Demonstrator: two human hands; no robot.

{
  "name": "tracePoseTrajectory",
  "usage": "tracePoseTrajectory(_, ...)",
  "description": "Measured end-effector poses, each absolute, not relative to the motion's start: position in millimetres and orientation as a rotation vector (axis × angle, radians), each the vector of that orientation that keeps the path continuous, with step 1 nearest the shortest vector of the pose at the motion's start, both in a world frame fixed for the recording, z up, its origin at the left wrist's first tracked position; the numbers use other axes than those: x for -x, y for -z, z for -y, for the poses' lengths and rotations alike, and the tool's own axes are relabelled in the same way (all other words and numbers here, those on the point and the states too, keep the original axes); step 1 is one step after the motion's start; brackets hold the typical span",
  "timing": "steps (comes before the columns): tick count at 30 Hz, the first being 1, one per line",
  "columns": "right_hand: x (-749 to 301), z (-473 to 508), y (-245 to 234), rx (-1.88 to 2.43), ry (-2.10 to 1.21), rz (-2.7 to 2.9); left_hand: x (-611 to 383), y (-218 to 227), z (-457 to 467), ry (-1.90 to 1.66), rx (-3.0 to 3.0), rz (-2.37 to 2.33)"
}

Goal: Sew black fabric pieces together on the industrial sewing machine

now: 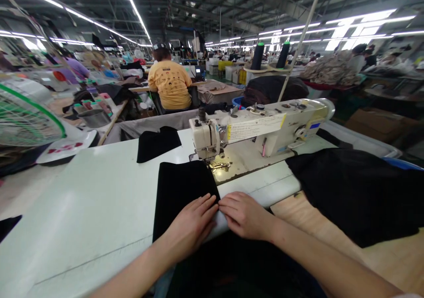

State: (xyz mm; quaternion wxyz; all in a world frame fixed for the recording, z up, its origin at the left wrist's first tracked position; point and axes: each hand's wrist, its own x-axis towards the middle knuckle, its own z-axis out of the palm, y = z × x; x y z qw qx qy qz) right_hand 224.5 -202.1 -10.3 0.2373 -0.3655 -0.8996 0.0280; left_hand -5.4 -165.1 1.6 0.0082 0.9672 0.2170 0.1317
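A black fabric piece (180, 187) lies on the sewing table with its upper end beside the presser foot of a sewing machine (261, 130). My left hand (195, 218) rests over its lower right part, fingers together along the edge and the thumb mostly hidden. Fingertips nearly touching it, my right hand (243, 214) pinches the same edge from the right. What lies under the fingers is hidden. More dark cloth shows below my hands, at my lap.
Another black piece (159, 144) lies on the white tabletop (96, 201), behind the first. A larger black cloth (357, 192) covers part of a wooden board (294, 214) at right. A fan (29, 117) stands at left; a person in a yellow shirt (170, 84) sits ahead.
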Motion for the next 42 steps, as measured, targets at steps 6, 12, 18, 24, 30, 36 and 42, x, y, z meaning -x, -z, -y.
tracePoseTrajectory(6, -222, 162, 9, 1.009, -0.035, 2.48, 5, -5, 124, -0.417, -3.027, -0.676)
tracePoseTrajectory(12, -218, 125, 7, 1.112, 0.065, 2.476, 7, -6, 87, -0.415, -2.962, -0.78)
tracePoseTrajectory(18, -212, 98, 8, 1.238, 0.129, 2.443, 4, -9, 55, -0.398, -2.904, -0.842)
tracePoseTrajectory(24, -208, 115, 17, 1.318, 0.123, 2.327, 3, -6, 39, -0.383, -2.885, -0.996)
tracePoseTrajectory(30, -209, 141, 23, 1.311, 0.118, 2.278, 6, 7, 41, -0.405, -2.774, -1.342)
tracePoseTrajectory(36, -200, 156, 15, 1.245, 0.076, 2.268, 23, 8, 88, -0.35, -2.783, -1.334)
tracePoseTrajectory(42, -179, 153, 17, 1.26, 0.072, 2.255, 22, -3, 76, -0.368, -2.789, -1.434)
